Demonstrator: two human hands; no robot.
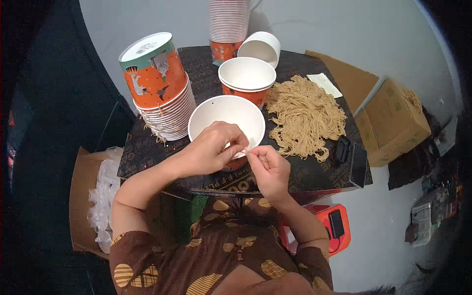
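Observation:
A white-lined paper bucket [201, 117] stands upright in front of me, with a small dark hole just under its far rim. My left hand [219, 146] reaches over its near side, fingers bent and pinched together at the near rim. From the right, my right hand [269, 169] meets it there, thumb and forefinger pressed together. A small pale bit shows between the fingertips, too small to name. Close by on the right lies a loose heap of tan cord pieces [309, 118]. To the left, upside-down orange buckets [160, 78] are stacked, with cords hanging around their rims.
Behind the bucket stand two nested buckets [247, 73], a bucket on its side [263, 48] and a tall stack [228, 22]. A folded paper [324, 84] and a black object [342, 149] lie right. Cardboard boxes [393, 120] flank the black table [314, 174]; a red stool [346, 231] holds a phone.

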